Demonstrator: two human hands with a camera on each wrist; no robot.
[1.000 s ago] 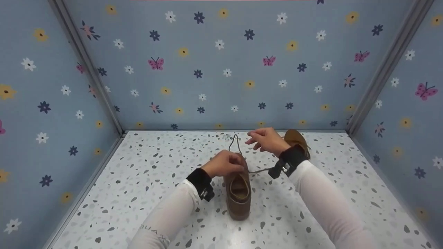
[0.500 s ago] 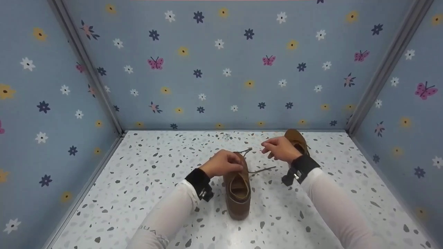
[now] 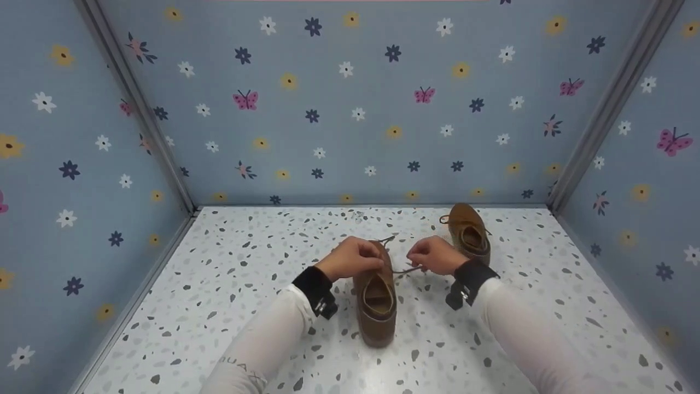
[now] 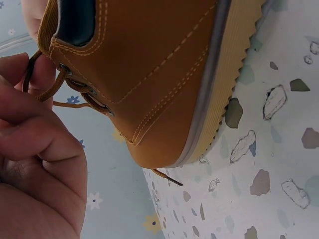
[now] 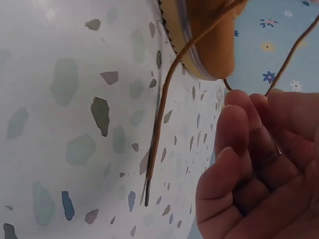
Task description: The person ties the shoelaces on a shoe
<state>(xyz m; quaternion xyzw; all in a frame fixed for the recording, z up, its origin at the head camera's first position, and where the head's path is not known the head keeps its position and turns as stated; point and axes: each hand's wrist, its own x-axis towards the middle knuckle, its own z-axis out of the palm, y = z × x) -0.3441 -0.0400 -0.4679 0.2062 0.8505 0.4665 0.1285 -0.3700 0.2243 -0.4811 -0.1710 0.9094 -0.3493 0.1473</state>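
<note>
A brown shoe stands toe-away on the speckled surface. My left hand is over its eyelets; in the left wrist view, thumb and fingers pinch a loop of the brown shoelace. Beyond the toe, a lace tip sticks out. My right hand is to the right of the shoe with loosely curled fingers, thumb close to the index finger. In the right wrist view, a long lace end trails from the shoe past these fingers, its tip free. Another lace strand overlaps the fingertips.
A second brown shoe, with a lace loop at its side, stands at the back right, just behind my right hand. Light blue panels with flowers and butterflies enclose the white speckled surface at the back and both sides.
My right hand has moved right, then down toward the lace end beside the shoe. The tall lace loop beyond the toe has fallen to the right. My left hand has stayed put.
</note>
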